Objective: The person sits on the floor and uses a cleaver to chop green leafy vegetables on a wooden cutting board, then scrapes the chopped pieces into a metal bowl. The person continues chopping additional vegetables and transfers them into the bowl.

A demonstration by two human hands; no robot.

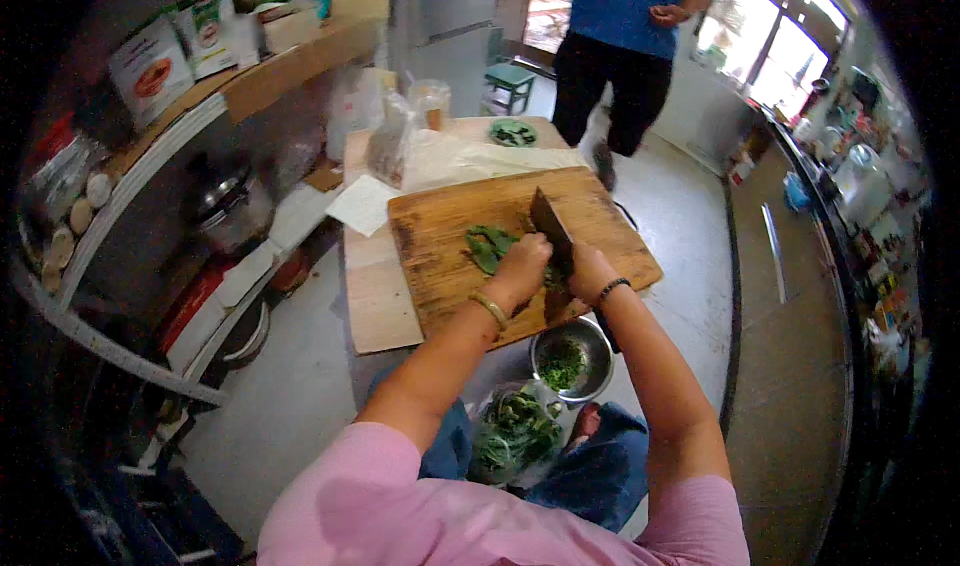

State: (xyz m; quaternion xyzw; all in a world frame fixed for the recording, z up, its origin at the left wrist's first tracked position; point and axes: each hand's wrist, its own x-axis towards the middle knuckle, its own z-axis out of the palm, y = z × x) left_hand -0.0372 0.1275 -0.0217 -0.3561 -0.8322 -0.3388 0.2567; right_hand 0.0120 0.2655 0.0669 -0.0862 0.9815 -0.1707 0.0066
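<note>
A wooden cutting board lies on a low table in front of me. My right hand grips a broad-bladed cleaver, its dark blade standing on edge over the board. Close to the left side of the blade, my left hand presses on a bunch of green leaves with curled fingers. The leaf ends under that hand are hidden. Below the board's near edge is a steel bowl with chopped greens in it. A clear plastic bag of leafy greens rests between my knees.
The pale tabletop also holds a white paper sheet and a green plate of dark pieces. Behind the table stands a person in a blue shirt. A shelf unit is on the left; a cluttered counter runs along the right.
</note>
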